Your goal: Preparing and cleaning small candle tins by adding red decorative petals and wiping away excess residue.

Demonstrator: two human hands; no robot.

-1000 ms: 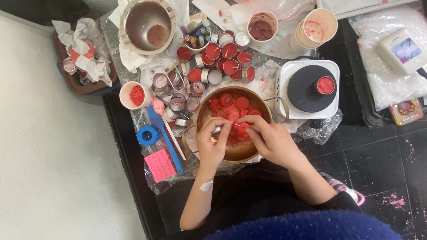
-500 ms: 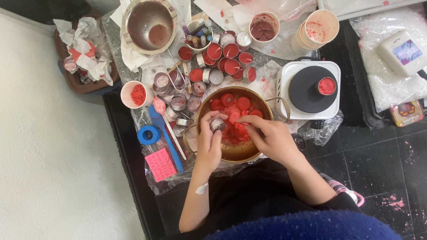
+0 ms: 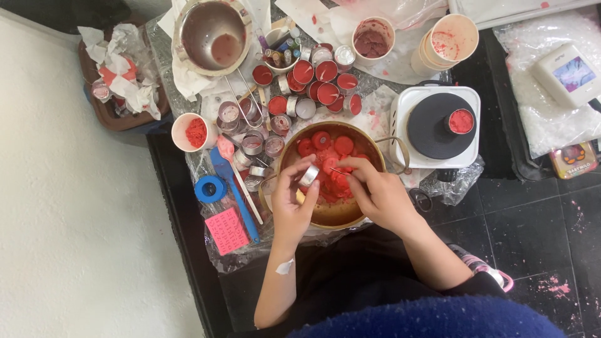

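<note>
Over the brass bowl (image 3: 350, 216) of red wax discs (image 3: 332, 156), our left hand (image 3: 294, 203) grasps a small metal tin (image 3: 309, 176) in its fingers, while our right hand (image 3: 375, 194), just to its right, pinches a thin pin (image 3: 339, 171) pointing toward the tin.

hands 2: left hand (image 3: 295, 203), right hand (image 3: 379, 195) | small metal cup between left fingers 1 (image 3: 308, 176) | brass bowl under both hands 1 (image 3: 338, 216) | hot plate right of the fingers 1 (image 3: 434, 128) | blue tape roll left of them 1 (image 3: 210, 188) | pink pad 1 (image 3: 226, 230) | steel pot beyond them 1 (image 3: 211, 28)
</note>
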